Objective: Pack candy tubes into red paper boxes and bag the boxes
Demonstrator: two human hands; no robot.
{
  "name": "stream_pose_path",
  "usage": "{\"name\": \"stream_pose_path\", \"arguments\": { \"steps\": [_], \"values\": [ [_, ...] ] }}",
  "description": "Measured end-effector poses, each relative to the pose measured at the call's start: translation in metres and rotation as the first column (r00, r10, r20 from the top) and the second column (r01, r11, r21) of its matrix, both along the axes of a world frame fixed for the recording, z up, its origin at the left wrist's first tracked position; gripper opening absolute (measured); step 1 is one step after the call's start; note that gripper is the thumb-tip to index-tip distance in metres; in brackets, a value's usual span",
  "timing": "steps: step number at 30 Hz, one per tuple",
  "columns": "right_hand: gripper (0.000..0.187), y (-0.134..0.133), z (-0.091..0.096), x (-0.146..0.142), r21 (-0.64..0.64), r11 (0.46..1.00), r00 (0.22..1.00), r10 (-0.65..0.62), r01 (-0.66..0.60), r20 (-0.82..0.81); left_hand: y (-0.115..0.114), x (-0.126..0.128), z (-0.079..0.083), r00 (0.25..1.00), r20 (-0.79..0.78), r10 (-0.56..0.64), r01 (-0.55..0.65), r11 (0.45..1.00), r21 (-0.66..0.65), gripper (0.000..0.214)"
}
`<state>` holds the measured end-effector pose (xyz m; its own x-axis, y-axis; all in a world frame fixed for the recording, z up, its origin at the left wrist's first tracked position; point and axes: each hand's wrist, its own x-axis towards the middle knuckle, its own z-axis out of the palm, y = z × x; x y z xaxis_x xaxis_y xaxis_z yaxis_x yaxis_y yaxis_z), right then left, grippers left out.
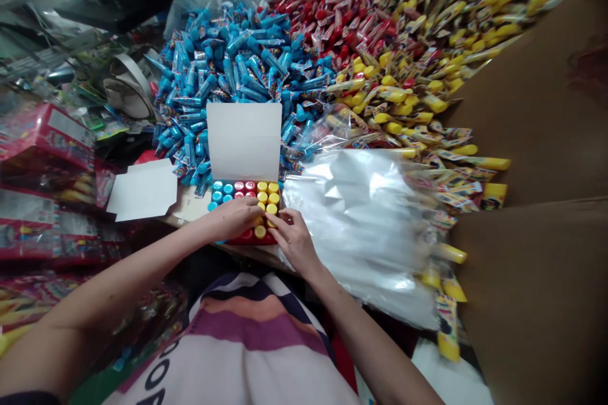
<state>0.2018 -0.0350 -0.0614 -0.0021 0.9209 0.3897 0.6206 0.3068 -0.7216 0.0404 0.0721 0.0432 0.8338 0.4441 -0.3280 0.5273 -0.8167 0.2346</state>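
Left hand (232, 218) curved closed over rows of upright blue-, red- and yellow-capped tubes (244, 199) in an open white cardboard box (244, 141) on the pale surface (187, 205), right hand (294, 242) half-closed at one round yellow cap (272, 209), perhaps gripping it, fingers hiding the contact.

Head cam aims fwd/down at hands (232, 218).
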Motion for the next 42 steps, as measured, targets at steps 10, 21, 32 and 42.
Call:
{"name": "stream_pose_path", "arguments": {
  "steps": [10, 21, 32, 42],
  "values": [
    [0.041, -0.021, -0.001, -0.002, -0.051, 0.990, 0.990, -0.131, 0.128, -0.052, -0.007, 0.009, 0.001, 0.987, -0.102, -0.123, 0.132, 0.987, 0.090, 0.020],
    [0.034, -0.028, -0.032, -0.012, -0.184, 0.971, 0.981, -0.173, 0.155, -0.087, 0.001, 0.017, 0.002, 0.961, -0.144, -0.237, 0.244, 0.969, 0.039, 0.020],
    [0.032, -0.026, -0.034, -0.017, -0.198, 0.961, 0.971, -0.217, 0.194, -0.101, -0.003, -0.012, -0.029, 0.981, 0.196, 0.001, 0.003, 1.000, -0.022, 0.031],
    [0.031, -0.019, 0.007, 0.008, -0.166, 0.951, 0.956, -0.278, 0.261, -0.092, -0.030, -0.006, -0.043, 0.882, 0.459, 0.107, -0.233, 0.946, 0.227, 0.031]
  ]
}}
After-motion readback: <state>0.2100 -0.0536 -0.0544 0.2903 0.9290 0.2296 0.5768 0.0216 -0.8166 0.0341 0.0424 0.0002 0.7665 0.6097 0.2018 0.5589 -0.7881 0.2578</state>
